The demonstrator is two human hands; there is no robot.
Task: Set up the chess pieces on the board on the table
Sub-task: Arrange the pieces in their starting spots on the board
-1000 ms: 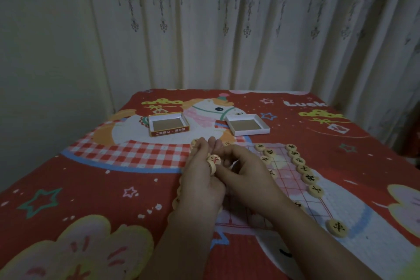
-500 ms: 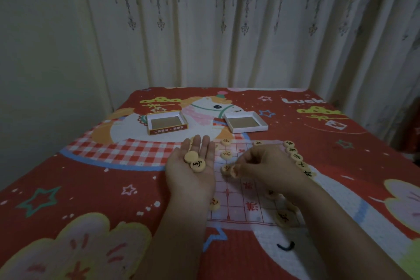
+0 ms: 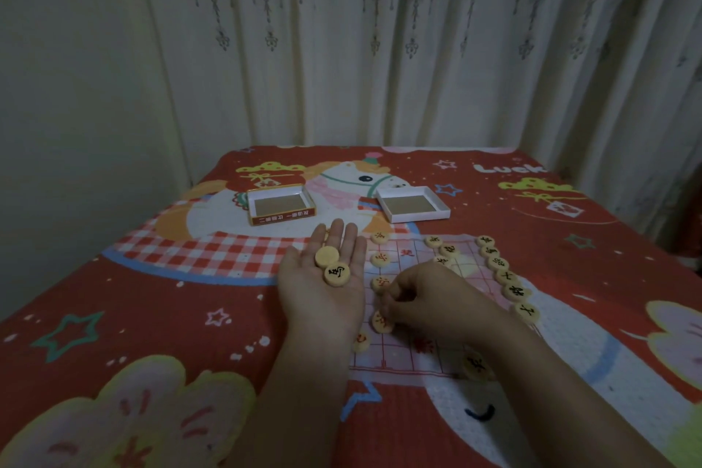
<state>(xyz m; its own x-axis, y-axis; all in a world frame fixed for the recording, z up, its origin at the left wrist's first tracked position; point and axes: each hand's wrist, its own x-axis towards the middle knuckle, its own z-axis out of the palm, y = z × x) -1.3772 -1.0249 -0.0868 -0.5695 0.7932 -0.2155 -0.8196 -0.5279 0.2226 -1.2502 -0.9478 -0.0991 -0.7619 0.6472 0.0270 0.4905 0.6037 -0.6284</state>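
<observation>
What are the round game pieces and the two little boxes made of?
The pieces in the left hand, like the round piece, look like pale wood or plastic, smooth, with painted characters. The white box and the red-sided box look like thin cardboard with brown insides.

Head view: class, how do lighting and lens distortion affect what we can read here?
Head view: dim and evenly lit, no glare; curtain folds bow outward from wide-angle distortion; the black mark on the piece in the left hand reads clearly, red marks look faint.
</observation>
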